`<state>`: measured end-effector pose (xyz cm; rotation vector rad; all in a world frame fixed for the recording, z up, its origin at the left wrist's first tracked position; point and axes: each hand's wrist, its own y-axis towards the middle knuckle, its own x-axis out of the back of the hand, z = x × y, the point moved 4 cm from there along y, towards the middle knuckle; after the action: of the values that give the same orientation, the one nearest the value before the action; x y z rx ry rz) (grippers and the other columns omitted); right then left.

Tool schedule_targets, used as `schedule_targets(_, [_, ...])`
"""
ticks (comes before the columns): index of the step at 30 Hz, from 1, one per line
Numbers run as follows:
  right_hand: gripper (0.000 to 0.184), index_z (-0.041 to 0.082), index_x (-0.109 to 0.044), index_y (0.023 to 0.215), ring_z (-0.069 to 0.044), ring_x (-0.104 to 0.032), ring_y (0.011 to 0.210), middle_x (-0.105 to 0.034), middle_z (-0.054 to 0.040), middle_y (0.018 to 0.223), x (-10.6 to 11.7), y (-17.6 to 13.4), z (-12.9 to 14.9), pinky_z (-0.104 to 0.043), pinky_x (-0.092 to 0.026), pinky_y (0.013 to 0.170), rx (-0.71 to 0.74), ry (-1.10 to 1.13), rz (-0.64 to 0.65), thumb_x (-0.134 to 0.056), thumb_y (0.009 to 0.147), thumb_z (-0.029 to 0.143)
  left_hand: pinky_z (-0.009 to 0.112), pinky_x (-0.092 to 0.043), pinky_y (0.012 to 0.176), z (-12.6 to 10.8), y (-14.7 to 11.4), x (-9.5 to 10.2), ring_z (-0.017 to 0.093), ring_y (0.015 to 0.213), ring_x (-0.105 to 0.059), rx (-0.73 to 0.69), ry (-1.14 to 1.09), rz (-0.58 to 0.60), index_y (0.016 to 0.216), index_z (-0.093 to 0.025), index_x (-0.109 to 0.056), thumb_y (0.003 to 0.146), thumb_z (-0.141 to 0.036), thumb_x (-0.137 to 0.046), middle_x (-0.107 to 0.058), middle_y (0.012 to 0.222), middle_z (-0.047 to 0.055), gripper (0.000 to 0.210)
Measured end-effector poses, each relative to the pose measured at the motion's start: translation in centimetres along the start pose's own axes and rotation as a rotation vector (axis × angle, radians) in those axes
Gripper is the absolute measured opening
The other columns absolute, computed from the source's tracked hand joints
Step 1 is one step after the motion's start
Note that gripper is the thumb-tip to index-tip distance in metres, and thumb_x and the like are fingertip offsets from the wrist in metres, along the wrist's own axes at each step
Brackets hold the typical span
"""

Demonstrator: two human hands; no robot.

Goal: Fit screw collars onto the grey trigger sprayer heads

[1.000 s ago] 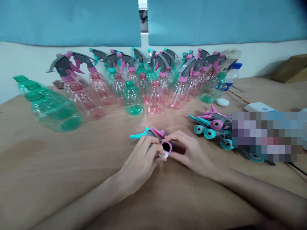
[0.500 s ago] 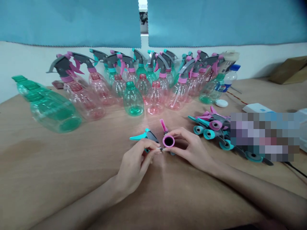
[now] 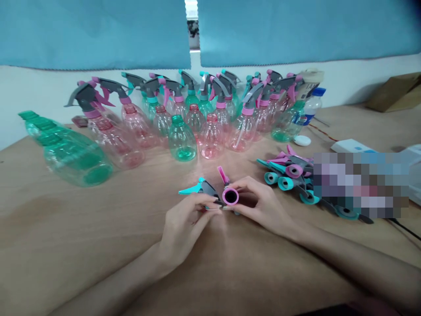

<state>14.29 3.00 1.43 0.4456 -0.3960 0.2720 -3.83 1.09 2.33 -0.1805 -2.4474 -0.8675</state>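
In my right hand (image 3: pixel 259 204) is a grey spray head with a pink collar (image 3: pixel 230 196), gripped between thumb and fingers. Its open collar faces me and its pink trigger (image 3: pixel 222 174) points up. Close beside it, my left hand (image 3: pixel 186 226) is closed in a pinch, fingertips near the spray head's lower left side. A sliver of something pale and a dark edge show at those fingertips, too small to name. Just behind my left fingers lies a grey spray head with a teal trigger (image 3: pixel 190 189), partly covered by the hand.
Rows of pink and green spray bottles (image 3: pixel 183 142) stand along the wall, some topped with spray heads. Tilted green bottles (image 3: pixel 77 156) are at left. A pile of loose spray heads (image 3: pixel 285 183) lies right, beside a pixelated patch. Behind it are a white cap (image 3: pixel 302 140) and white box (image 3: pixel 350 147).
My left fingertips have shifted slightly against the pink-collared spray head, and a dark edge now shows at them. My right hand keeps its grip. The whole view has tilted a little.
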Motion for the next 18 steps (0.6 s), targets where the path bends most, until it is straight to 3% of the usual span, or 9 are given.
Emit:
schedule_targets(3, [0.021, 0.021, -0.061, 0.098, -0.015, -0.061, 0.091, -0.063, -0.0029, 0.098, -0.1, -0.1, 0.2, -0.029, -0.053, 0.079, 0.034, -0.016, 0.015, -0.069, 0.079, 0.024, 0.021, -0.054, 0.064, -0.3, 0.1, 0.0, 0.012, 0.075, -0.066, -0.016, 0.027, 0.049, 0.089, -0.022, -0.064, 0.086, -0.013, -0.058, -0.07, 0.083, -0.001, 0.011])
schedule_targets(10, [0.024, 0.021, -0.061, 0.099, -0.016, -0.06, 0.09, -0.064, -0.0023, 0.095, -0.2, -0.2, 0.4, -0.03, -0.052, 0.079, 0.075, -0.056, 0.024, -0.07, 0.077, 0.029, 0.026, -0.053, 0.078, -1.1, 0.1, 0.3, 0.013, 0.09, -0.065, -0.152, 0.002, 0.011, 0.102, -0.021, -0.062, 0.09, -0.005, -0.045, -0.07, 0.094, 0.002, 0.027])
schedule_targets(18, [0.028, 0.018, -0.06, 0.101, -0.016, -0.06, 0.085, -0.065, -0.0041, 0.092, -1.4, -1.1, 1.7, -0.03, -0.051, 0.074, 0.123, -0.022, 0.081, -0.071, 0.077, 0.026, 0.021, -0.056, 0.066, -2.2, 0.0, 0.1, 0.011, 0.074, -0.066, -0.174, -0.019, -0.07, 0.095, -0.021, -0.06, 0.084, -0.011, -0.061, -0.069, 0.08, -0.002, 0.015])
